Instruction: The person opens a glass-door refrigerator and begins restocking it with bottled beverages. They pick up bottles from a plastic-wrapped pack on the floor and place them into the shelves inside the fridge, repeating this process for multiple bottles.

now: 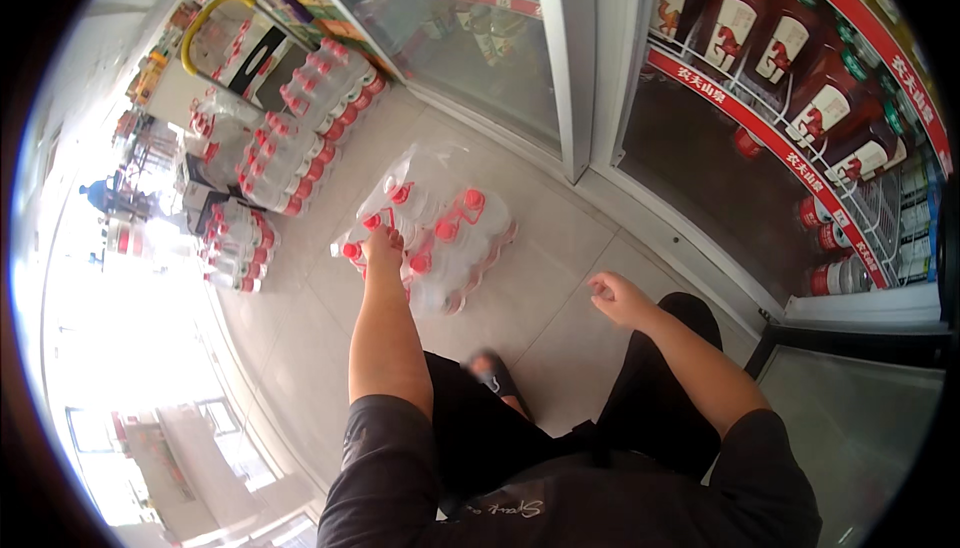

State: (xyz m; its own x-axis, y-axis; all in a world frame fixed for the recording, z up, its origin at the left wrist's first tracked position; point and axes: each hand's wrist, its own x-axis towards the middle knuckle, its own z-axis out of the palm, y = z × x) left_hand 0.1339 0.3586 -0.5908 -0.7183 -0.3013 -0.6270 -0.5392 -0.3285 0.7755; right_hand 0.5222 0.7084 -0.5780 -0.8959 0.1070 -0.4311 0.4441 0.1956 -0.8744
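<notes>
On the tiled floor before me stands a pack of large clear plastic water bottles (pixel 487 229) with red caps and red carry handles, its plastic wrap torn loose at the top. My left hand (pixel 384 246) reaches to the near-left bottles and touches a red cap or handle; whether its fingers are closed on it cannot be told. My right hand (pixel 616 299) hangs over the floor near my right knee, its fingers curled loosely, with nothing visible in it.
Wrapped packs of bottles (pixel 289 165) stand along the left side, by a hand truck's yellow handle (pixel 199 19). A drinks fridge's white frame (pixel 592 60) rises in front. Its shelf (pixel 739 109) holds dark red juice bottles. The fridge's glass door (pixel 847 413) stands open at right.
</notes>
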